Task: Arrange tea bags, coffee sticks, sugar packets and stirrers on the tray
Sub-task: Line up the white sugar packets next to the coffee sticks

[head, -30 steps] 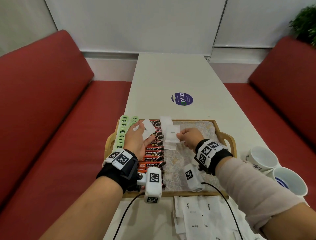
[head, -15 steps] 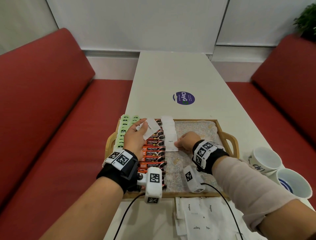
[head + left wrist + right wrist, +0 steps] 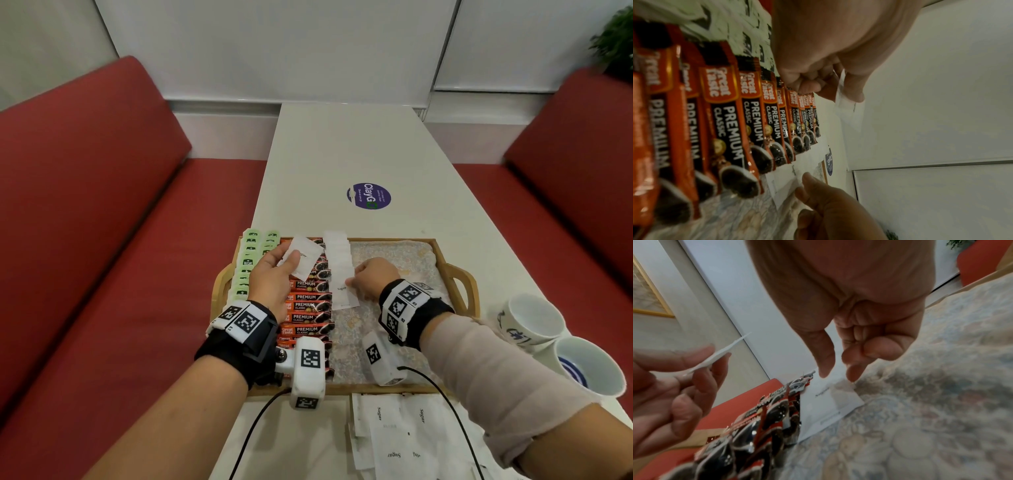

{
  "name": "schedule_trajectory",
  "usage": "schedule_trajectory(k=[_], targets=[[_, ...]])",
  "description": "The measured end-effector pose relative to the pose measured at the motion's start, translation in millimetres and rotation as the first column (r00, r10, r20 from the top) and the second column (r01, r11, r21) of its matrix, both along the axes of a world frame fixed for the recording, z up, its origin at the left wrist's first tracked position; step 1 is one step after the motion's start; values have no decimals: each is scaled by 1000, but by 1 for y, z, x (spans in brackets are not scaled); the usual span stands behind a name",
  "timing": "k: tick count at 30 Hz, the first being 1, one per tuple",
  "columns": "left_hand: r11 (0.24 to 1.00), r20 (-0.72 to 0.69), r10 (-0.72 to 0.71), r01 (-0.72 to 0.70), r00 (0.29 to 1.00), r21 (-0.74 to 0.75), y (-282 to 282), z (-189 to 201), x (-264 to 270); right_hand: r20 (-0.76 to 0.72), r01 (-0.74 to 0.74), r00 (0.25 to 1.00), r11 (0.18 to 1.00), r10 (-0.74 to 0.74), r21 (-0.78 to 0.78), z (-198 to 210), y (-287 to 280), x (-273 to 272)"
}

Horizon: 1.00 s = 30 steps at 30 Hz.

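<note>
While the left hand (image 3: 270, 277) pinches one white packet (image 3: 303, 257) printed "Sugar" above the tray (image 3: 455, 274), the right hand (image 3: 373, 277) sets thumb and forefinger on the nearest "Sugar" packet (image 3: 344, 291) in the tray's white column, other fingers curled. Beside it lie coffee sticks (image 3: 306, 308) reading "Great Taste PREMIUM CLASSIC". A tabletop (image 3: 342, 147) sticker (image 3: 369, 195) reads "ClayGo".

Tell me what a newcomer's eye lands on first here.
The row of orange-and-black coffee sticks overlapping down the wooden tray, with pale green tea bags at its left edge. Next, the left hand pinching a white paper sugar packet above them, while the right hand touches the nearest packet in the white sugar column.
</note>
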<state>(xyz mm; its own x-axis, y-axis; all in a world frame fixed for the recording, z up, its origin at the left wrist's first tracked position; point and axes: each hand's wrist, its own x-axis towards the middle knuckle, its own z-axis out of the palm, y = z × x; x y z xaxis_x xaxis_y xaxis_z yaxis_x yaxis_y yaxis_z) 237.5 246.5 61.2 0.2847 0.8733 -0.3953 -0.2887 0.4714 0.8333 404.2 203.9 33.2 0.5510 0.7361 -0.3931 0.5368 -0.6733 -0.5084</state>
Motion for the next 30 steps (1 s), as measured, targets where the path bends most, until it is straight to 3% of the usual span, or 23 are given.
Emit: schedule_trajectory(k=[4,11,17,20,24,27,30], targets=[[1000,-9,-9,9,1000,-15,0,-2,-1,-1,10,1000,1000,-10,-7,2,-3,-1],[1000,-48,-14,14,999,2,-1,-1,2,28,-118,991,969,127,-219,1,-2,-5],[999,-101,-47,46,994,-13,-1,-2,2,115,-125,981,959,158,-255,0,0,-7],[998,-115,-61,61,992,-7,-1,-4,2,66,-130,986,961,150,-242,0,-1,-5],[996,-135,-89,90,987,0,-2,-4,2,-100,-71,992,997,74,34,4,-2,-3],[992,-177,-116,122,977,20,-3,-5,4,-295,69,955,944,31,322,20,-7,-9],[988,-208,-143,153,968,33,-4,-4,8,-358,41,926,910,120,413,33,-10,-13]])
